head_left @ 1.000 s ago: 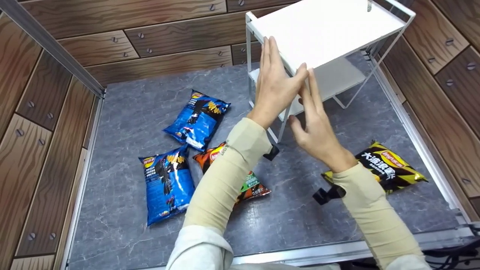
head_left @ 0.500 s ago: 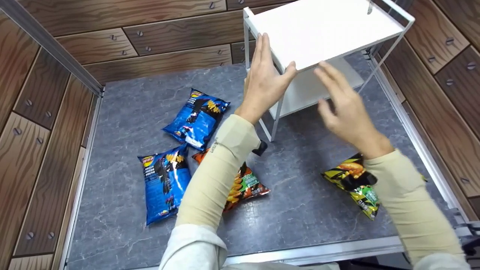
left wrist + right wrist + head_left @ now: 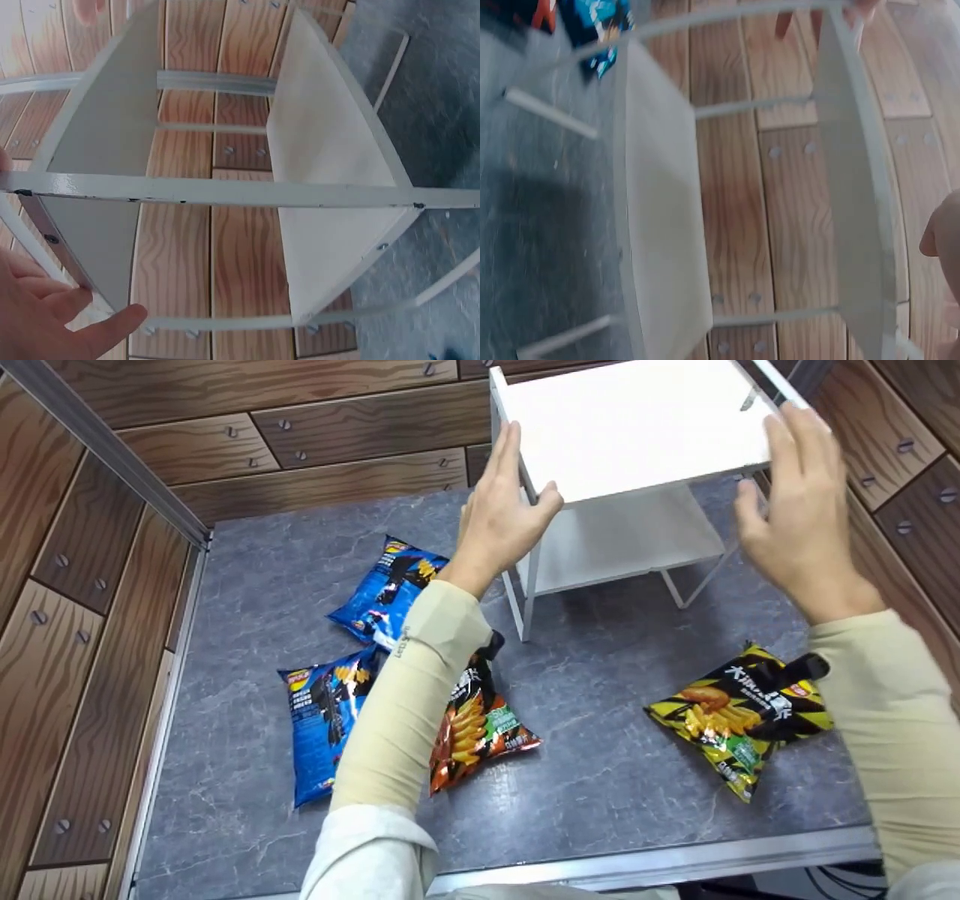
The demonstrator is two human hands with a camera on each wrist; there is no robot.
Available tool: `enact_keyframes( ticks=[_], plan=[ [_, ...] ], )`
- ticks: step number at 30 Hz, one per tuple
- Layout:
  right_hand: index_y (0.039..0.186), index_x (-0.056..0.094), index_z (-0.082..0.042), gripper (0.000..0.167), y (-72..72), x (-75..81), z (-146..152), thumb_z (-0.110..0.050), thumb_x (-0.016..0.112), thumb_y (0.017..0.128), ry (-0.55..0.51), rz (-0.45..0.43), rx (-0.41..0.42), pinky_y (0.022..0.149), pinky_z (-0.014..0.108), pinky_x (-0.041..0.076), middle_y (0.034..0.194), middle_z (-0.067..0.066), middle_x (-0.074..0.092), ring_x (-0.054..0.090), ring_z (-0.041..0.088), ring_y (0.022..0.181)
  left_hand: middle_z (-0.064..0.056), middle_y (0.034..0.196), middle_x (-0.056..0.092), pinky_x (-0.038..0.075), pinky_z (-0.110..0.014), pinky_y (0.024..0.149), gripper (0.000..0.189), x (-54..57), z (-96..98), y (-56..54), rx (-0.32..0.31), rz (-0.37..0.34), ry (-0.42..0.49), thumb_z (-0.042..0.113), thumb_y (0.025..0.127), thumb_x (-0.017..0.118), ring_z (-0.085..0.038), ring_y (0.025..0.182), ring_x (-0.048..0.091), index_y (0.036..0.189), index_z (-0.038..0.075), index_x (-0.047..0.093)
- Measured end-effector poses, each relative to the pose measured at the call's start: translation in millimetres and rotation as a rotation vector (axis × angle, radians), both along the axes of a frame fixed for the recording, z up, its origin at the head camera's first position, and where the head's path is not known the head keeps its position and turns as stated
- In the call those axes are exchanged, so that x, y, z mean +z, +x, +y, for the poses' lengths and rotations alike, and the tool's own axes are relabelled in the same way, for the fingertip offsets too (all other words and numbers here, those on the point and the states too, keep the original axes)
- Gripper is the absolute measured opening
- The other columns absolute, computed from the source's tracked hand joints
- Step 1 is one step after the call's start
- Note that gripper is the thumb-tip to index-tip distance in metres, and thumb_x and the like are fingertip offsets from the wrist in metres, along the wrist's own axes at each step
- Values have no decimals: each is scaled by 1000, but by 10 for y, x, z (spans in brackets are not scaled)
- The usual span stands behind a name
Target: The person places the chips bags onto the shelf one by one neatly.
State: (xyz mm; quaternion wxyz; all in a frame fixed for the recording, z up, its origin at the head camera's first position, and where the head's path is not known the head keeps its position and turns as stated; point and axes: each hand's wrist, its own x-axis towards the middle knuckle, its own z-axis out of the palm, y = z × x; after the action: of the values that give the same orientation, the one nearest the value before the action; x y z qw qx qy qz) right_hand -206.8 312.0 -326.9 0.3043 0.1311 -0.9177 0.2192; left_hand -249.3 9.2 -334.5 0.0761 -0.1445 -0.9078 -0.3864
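A white two-tier metal shelf (image 3: 637,431) stands at the back right of the grey floor board. My left hand (image 3: 499,517) lies along its left side, fingers straight and thumb at the front left corner. In the left wrist view, the fingers (image 3: 64,304) are right at the upper frame of the shelf. My right hand (image 3: 802,510) is at the right end of the top tier, fingers extended and nothing in them. The right wrist view shows only part of that hand (image 3: 949,240), beside the top tier's edge.
Two blue chip bags (image 3: 386,589) lie left of the shelf, partly behind the left forearm. An orange-and-black chip bag (image 3: 487,727) lies in front of them. A yellow-and-black chip bag (image 3: 724,709) lies at the right. Wood-patterned walls (image 3: 360,427) enclose the board.
My right hand has left the front left corner and moved right to the shelf's far end. My left hand has shifted slightly left. The shelf has turned, its front now more toward me.
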Motion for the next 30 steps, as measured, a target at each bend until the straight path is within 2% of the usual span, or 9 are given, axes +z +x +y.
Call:
enact_keyframes(
  ticks=[4, 7, 9, 13, 18, 26, 30],
  plan=[
    [154, 27, 1, 64, -85, -6, 133, -24, 49, 99, 0, -122, -109, 126, 40, -1, 164, 18, 19, 10, 31, 154, -2, 168, 11, 32, -24, 47, 80, 9, -44, -1, 18, 28, -50, 41, 95, 48, -18, 77, 58, 161, 14, 11],
    [157, 17, 0, 70, -118, -40, 204, -32, 43, 102, 4, -205, -156, 126, 41, -5, 167, 16, 11, 4, 30, 155, -4, 168, 13, 33, -23, 47, 81, 17, -39, 26, 38, 46, -123, 39, 94, 48, -17, 68, 51, 160, 12, 10],
    [158, 13, 0, 72, -119, -66, 239, -35, 42, 102, 13, -226, -161, 127, 42, -3, 167, 17, 8, 4, 31, 155, -7, 167, 15, 34, -23, 48, 82, 26, -25, 54, 40, 54, -161, 37, 94, 49, -17, 67, 49, 160, 9, 9],
    [158, 12, 1, 77, -107, -81, 267, -38, 46, 101, 31, -221, -147, 127, 44, 4, 166, 19, 9, 9, 34, 154, -10, 166, 17, 37, -23, 50, 82, 67, -6, 107, 43, 52, -203, 32, 93, 49, -14, 69, 49, 159, 4, 8],
    [157, 16, 0, 81, -80, -60, 222, -41, 55, 99, 50, -201, -118, 126, 49, 13, 164, 20, 17, 18, 38, 152, -10, 165, 21, 35, -24, 48, 81, 128, -62, 147, 63, 46, -243, 30, 93, 49, -14, 56, 41, 159, 3, 11],
    [153, 27, 6, 79, -87, -45, 103, -37, 62, 96, 108, -90, -59, 122, 52, 23, 157, 28, 30, 30, 44, 145, -10, 164, 24, 36, -25, 47, 79, 153, -238, 162, 73, 36, -223, 25, 92, 51, -13, 53, 39, 158, 2, 13],
    [153, 29, 5, 79, -104, -19, 43, -37, 63, 95, 125, -91, -41, 118, 54, 28, 153, 29, 33, 36, 45, 140, -10, 164, 26, 40, -28, 52, 80, 162, -344, 154, 67, 23, -225, 26, 92, 51, -16, 57, 44, 158, 3, 14]
  ],
)
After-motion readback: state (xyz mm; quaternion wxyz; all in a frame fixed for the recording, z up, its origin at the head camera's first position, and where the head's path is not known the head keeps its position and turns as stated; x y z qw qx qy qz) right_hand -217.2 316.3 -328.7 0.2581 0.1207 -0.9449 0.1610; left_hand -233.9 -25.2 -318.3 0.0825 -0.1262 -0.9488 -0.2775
